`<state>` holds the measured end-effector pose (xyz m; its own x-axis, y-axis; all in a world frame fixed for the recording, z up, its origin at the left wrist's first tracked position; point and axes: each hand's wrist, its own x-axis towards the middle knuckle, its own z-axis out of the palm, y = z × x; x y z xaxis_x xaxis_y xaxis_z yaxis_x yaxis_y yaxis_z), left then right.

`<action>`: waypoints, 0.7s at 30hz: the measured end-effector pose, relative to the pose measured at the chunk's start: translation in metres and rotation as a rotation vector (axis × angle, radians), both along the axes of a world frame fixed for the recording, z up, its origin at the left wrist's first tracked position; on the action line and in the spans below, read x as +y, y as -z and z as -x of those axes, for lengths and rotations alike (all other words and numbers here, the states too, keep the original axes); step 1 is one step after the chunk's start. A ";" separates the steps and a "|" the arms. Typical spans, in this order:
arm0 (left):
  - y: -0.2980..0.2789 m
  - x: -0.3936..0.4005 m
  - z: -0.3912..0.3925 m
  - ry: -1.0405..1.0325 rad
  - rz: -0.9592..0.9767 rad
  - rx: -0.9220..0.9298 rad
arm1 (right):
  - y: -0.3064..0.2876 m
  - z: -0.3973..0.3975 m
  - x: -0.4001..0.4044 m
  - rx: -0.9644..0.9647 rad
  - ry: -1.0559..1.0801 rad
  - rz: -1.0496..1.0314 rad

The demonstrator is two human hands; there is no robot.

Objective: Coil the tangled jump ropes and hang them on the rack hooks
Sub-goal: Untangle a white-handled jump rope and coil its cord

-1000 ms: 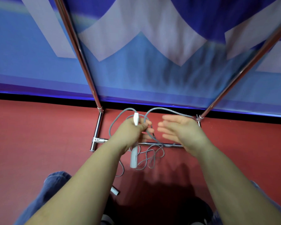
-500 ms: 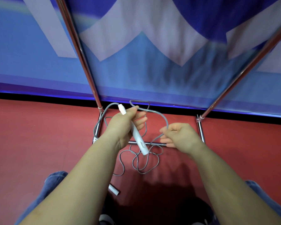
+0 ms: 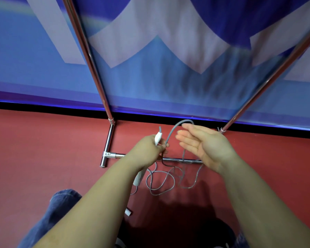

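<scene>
I'm partway through coiling the grey jump rope [image 3: 170, 135], much of it loose on the red floor [image 3: 43, 158] by the rack base [image 3: 108, 154]. My left hand [image 3: 147, 149] grips a white handle [image 3: 158, 137]; my right hand [image 3: 202, 145] has straight fingers [image 3: 184, 137], rope looped over them. Next, I'd gather another loop.

The rack [image 3: 109, 140] is standing on the floor [image 3: 43, 149], just before the wall banner [image 3: 150, 68]. The left hand [image 3: 147, 149] is staying left of the right hand [image 3: 202, 145], both above the rack's low crossbar [image 3: 175, 159]. The rope [image 3: 161, 183] is lying on the floor before the crossbar, and one loop is rising between the hands. A knee [image 3: 61, 203] is resting at the near left.
</scene>
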<state>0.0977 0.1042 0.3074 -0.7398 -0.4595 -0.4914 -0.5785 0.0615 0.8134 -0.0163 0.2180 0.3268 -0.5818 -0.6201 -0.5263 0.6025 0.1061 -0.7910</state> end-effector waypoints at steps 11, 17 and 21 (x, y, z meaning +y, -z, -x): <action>-0.012 -0.009 0.007 -0.516 -0.558 0.276 | 0.034 -0.011 0.006 0.835 -0.640 -0.518; -0.010 -0.009 0.003 -0.240 -0.244 0.153 | 0.012 -0.011 -0.002 0.407 -0.247 -0.264; -0.003 0.000 -0.002 0.216 0.088 -0.066 | 0.000 -0.003 -0.002 0.081 0.030 -0.050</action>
